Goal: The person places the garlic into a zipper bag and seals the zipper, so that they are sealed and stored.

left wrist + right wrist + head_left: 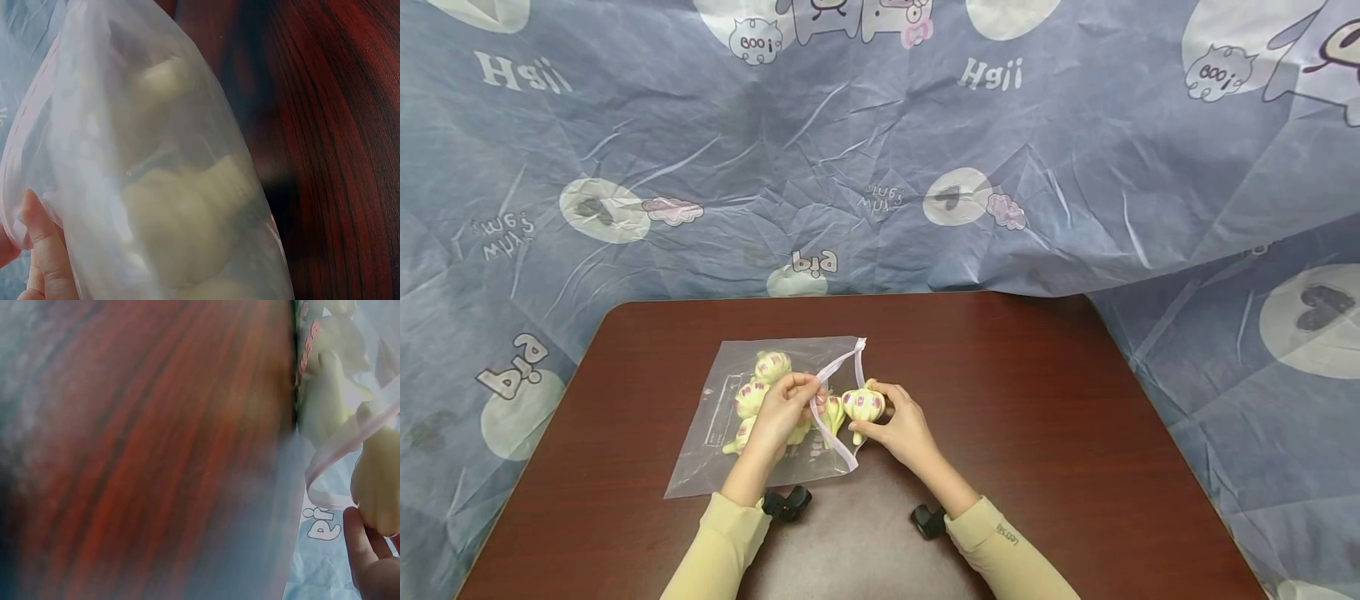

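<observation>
A clear zip bag (700, 458) lies on the table with several garlic bulbs (751, 398) inside, its mouth facing right and parted. My left hand (784, 408) pinches the upper edge of the mouth; in the left wrist view its fingers (47, 244) are by the pale zip strip (19, 150). With my right hand (901, 423) I hold one garlic bulb (863, 404) at the bag's opening. The right wrist view shows that bulb (378, 481) in the fingers, beside the strip (337, 447). Another bulb (832, 413) sits just inside the mouth.
The brown wooden table (1037, 417) extends around the bag, its far edge meeting a blue patterned cloth (865, 150). Black wrist devices (787, 503) are at both cuffs, over the near part of the table.
</observation>
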The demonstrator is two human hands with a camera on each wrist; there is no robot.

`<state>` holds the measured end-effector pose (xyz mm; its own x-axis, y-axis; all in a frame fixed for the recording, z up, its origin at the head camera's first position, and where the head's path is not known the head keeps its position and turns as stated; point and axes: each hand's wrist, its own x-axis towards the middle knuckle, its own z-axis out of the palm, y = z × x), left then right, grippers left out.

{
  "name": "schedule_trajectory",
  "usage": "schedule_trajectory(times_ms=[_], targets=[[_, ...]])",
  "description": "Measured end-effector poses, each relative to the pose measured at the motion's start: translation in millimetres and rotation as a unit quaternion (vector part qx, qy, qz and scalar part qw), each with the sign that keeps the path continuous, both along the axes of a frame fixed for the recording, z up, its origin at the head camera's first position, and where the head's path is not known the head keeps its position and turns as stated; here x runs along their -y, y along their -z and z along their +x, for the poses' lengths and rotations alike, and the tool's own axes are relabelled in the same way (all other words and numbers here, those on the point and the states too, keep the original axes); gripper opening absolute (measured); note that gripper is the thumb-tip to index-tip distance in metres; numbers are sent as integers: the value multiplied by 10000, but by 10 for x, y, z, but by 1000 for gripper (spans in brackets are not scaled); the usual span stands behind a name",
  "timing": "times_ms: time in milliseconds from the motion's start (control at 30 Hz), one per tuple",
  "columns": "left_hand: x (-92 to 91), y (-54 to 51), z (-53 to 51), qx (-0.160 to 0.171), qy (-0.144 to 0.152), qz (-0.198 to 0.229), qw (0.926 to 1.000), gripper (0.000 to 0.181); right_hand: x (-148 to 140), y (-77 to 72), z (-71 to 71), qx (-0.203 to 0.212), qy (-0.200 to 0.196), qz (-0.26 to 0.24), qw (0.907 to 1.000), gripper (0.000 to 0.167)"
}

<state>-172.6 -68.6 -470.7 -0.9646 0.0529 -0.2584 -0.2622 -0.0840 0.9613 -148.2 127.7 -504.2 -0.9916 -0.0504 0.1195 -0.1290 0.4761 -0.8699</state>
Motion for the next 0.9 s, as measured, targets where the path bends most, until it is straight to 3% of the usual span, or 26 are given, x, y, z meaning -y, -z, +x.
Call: schedule_trajectory(times_ms=[700, 900], targets=[[-6, -2, 1, -17, 15, -132, 9999, 22, 48, 47, 21, -139, -58, 96, 9998, 70], [-10, 5, 9, -108, 34, -81, 9999, 23, 84, 56, 10, -17, -24, 23, 10000, 69]])
